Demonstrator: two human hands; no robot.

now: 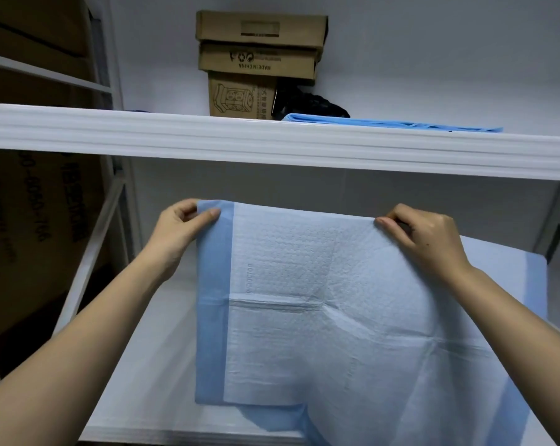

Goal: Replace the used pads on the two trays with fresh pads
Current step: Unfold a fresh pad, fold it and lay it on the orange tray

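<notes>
White metal shelving (272, 140) is filling the view, its upper shelf edge crossing the frame and the lower shelf (150, 365) lying beneath the hands. Over that lower shelf a pale blue quilted pad (320, 317) with a darker blue border is hanging partly unfolded, creases showing, its top edge lifted and its lower part draping toward the shelf surface. The left hand (175, 233) is pinching the pad's upper left corner, thumb on the near face over the blue border, curled fingers behind it. The right hand (430, 243) is pinching the top edge further right, fingertips folded over the edge; the pad is stretching taut between the two grips. On the upper shelf a flat blue pad stack (391, 123) is lying to the right, with three stacked cardboard boxes (259, 59) and a black bag (307, 104) behind it. More large cartons (37, 226) are standing at the left.
</notes>
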